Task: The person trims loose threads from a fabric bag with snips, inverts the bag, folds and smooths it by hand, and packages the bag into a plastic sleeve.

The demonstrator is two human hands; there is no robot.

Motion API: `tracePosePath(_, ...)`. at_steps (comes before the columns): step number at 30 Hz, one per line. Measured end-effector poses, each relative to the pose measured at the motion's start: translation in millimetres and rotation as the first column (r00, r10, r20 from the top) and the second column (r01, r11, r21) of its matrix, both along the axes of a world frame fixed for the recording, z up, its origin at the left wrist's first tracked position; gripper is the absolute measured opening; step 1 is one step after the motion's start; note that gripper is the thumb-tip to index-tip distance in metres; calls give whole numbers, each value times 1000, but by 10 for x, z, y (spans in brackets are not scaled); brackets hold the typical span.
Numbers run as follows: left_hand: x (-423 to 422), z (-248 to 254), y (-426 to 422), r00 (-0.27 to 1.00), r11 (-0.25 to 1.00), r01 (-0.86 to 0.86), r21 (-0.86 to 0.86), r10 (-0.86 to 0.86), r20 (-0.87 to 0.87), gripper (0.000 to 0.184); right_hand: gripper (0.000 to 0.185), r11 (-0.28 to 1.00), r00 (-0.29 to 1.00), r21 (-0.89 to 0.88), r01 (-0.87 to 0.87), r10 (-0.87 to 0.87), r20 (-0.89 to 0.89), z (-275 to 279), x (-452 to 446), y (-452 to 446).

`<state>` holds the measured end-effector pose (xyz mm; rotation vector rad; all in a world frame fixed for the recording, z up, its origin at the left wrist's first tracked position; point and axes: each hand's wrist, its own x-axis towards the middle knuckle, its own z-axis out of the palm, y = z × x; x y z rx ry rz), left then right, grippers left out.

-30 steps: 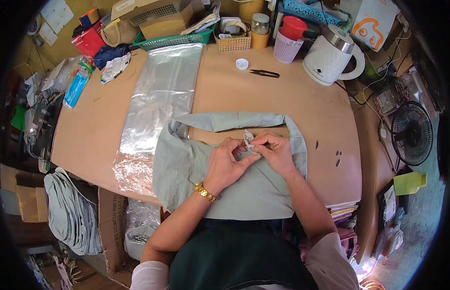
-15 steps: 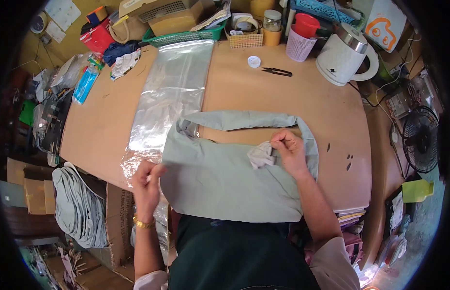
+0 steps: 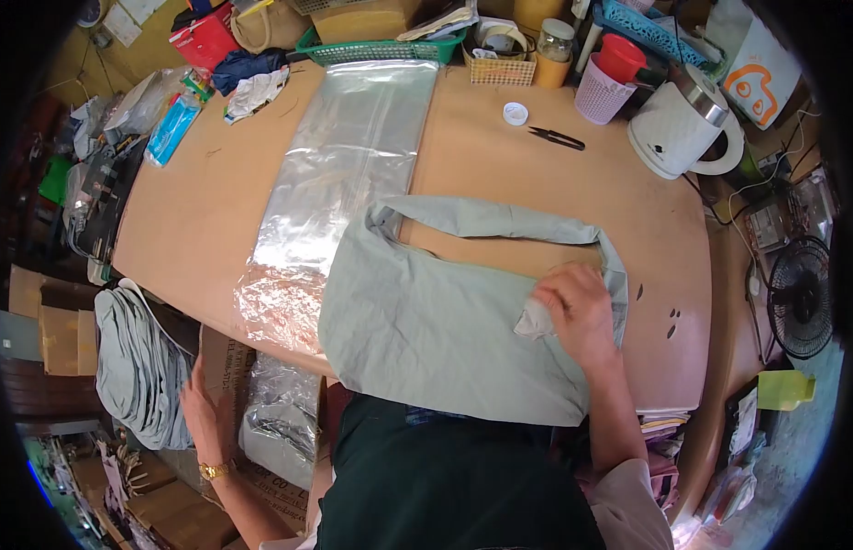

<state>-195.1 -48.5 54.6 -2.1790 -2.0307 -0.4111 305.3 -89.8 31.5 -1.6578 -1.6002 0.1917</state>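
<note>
A grey-green fabric shoulder bag [image 3: 445,330] lies flat on the brown table, its strap looped toward the far side. My right hand [image 3: 578,307] is over the bag's right part, fingers closed on a small crumpled pale cloth [image 3: 534,319]. Off the table's left edge, my left hand [image 3: 202,412] reaches down with its fingers stretched out, holding nothing I can see. It is beside a stack of folded grey fabric pieces [image 3: 142,367] and the wall of a cardboard box [image 3: 227,376]; whether it touches them I cannot tell.
Clear plastic sheets [image 3: 353,137] lie left of the bag. Beyond it are thread snips [image 3: 557,138], a white cap [image 3: 515,114], a white kettle [image 3: 670,128] and a pink cup [image 3: 603,92]. A black fan [image 3: 800,298] is at the right. Plastic-wrapped goods [image 3: 280,412] sit in the box.
My left hand has moved from the bag's left edge down and left, toward the fabric stack, and its fingers have straightened. My right hand has closed further over the cloth. The view has shifted.
</note>
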Motion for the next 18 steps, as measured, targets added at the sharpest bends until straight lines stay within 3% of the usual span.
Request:
tracePosePath(1,220,208,106,993,997,2,-75,7,121,33,23,992,960,-100,-76,100,262,86,-32,-28)
tracePosePath(2,460,321,202,971,989,16,-148,20,238,34,23,992,958,-99,-76,100,268,96,-93,-69)
tracePosePath(3,759,314,234,902,983,158,-92,-106,419,30,24,989,958,-142,-32,71,277,96,-172,-134)
tracePosePath(5,1553,568,222,783,839,431,-332,-165,600,30,27,983,955,-184,14,42,295,-19,-262,-226)
tracePosePath(6,1841,326,243,596,708,703,-62,-540,595,33,26,984,964,-177,15,33,264,-211,-276,-242)
tracePosePath(7,2164,169,243,469,562,826,-54,-629,620,37,25,985,972,-170,16,25,234,-302,-274,-260)
tracePosePath(8,2435,-22,196,426,475,876,-81,-685,591,47,25,986,970,-168,17,25,243,-280,-262,-279)
tracePosePath(10,2837,-353,107,529,533,841,-86,-781,332,57,16,983,896,-176,-53,124,426,-239,-221,-339)
tracePosePath(14,2771,-562,25,527,497,850,-177,-808,264,66,11,934,897,-319,-164,276,345,80,-78,-446)
tracePosePath(18,2711,-549,-9,545,504,838,-209,-787,289,68,11,967,905,-103,-231,253,343,-126,-201,38)
